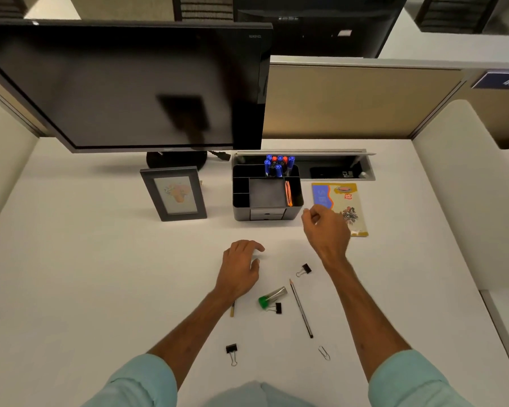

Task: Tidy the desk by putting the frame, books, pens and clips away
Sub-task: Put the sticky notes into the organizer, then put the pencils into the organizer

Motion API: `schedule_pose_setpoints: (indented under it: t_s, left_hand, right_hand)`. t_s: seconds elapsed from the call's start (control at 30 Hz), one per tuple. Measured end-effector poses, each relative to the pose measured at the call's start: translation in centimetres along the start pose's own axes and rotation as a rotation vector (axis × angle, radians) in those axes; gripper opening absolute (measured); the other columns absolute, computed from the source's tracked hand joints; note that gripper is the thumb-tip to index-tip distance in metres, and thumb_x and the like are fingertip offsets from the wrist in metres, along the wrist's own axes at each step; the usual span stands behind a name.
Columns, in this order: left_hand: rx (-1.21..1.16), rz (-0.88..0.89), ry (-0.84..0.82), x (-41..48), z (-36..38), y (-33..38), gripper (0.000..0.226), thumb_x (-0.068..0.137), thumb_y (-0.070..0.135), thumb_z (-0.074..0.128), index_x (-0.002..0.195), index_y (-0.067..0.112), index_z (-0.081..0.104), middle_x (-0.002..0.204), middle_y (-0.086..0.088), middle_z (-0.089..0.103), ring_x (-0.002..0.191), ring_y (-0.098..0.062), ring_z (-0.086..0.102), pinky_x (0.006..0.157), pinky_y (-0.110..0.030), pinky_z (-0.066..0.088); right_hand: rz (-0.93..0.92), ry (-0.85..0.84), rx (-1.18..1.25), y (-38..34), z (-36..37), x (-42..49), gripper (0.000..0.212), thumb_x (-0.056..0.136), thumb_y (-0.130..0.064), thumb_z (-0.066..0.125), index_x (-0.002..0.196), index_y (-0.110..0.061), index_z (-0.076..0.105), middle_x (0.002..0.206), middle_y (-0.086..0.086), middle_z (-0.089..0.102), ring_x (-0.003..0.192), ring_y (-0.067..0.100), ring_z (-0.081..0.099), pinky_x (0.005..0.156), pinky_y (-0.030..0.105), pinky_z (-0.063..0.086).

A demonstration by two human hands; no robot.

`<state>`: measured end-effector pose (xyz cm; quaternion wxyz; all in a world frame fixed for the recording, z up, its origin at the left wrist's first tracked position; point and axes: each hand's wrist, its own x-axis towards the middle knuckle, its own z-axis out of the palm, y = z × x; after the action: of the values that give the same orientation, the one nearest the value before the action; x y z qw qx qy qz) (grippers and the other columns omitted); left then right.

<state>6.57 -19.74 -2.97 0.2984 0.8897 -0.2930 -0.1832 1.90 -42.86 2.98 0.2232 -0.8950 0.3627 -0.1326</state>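
Clutter mid-tabletop (71, 274), toward the near edge: pencil (301, 308) lying diagonal, tip toward the back; green-capped tube (272, 297) just left of it, middle clip (276, 307) right beside the cap; right clip (304, 269) near the pencil tip; near clip (232, 352) and paper clip (324, 353) closest to the near edge, well apart. Short stub (232, 310) half hidden under the left wrist.

Left hand (240, 268) palm down over the centre, fingers loosely curled, gripping nothing visible. Right hand (325, 227) raised just right of the organizer (266, 201) front corner, partly covering the book (343, 207); fingers curled, thumb and forefinger tips close together; can't tell if anything pinched.

Back row, left to right: frame (174, 193) upright; organizer with pens (278, 164) standing in a back compartment and orange bands (288, 193) in the right slot; book flat. Monitor (124, 83) overhanging the frame, stand just behind it. Open cable tray (335, 168) along the back edge behind organizer and book.

Partition walls on left, back and right edges. Widest bare stretch: left half of tabletop, from left hand out to the left edge. Narrower strip right of book and pencil, out to the right edge.
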Motion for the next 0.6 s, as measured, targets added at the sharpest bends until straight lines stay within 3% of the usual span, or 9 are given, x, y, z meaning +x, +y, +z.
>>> schedule_pose_setpoints:
  t_s: [0.17,0.3,0.6]
  left_hand:
    - [0.057,-0.137,0.120,-1.8,-0.6,0.3,0.028,0.098,0.014,0.062,0.123,0.025,0.063,0.127,0.006,0.066,0.122,-0.018,0.054,0.103,-0.033,0.045]
    - [0.134,-0.290,0.201,-3.7,-2.0,-1.5,0.022,0.098,0.022,0.065,0.120,0.024,0.064,0.117,0.003,0.068,0.109,-0.019,0.059,0.093,-0.038,0.053]
    - [0.112,-0.406,0.091,-4.2,-3.1,-1.7,0.028,0.097,0.045,0.067,0.101,0.018,0.073,0.099,0.001,0.074,0.099,-0.022,0.067,0.090,-0.044,0.058]
  right_hand:
    - [0.121,-0.082,0.027,2.9,0.6,-6.0,0.036,0.099,-0.045,0.059,0.073,-0.022,0.061,0.070,-0.006,0.068,0.066,0.020,0.061,0.059,0.029,0.039]
    - [0.113,-0.139,0.034,3.8,0.9,-9.2,0.035,0.099,-0.044,0.061,0.073,-0.021,0.063,0.069,-0.007,0.068,0.066,0.019,0.063,0.057,0.028,0.042]
    - [0.066,-0.230,0.061,2.2,0.9,-12.1,0.034,0.099,-0.045,0.060,0.076,-0.021,0.064,0.070,-0.008,0.069,0.067,0.015,0.065,0.060,0.028,0.048]
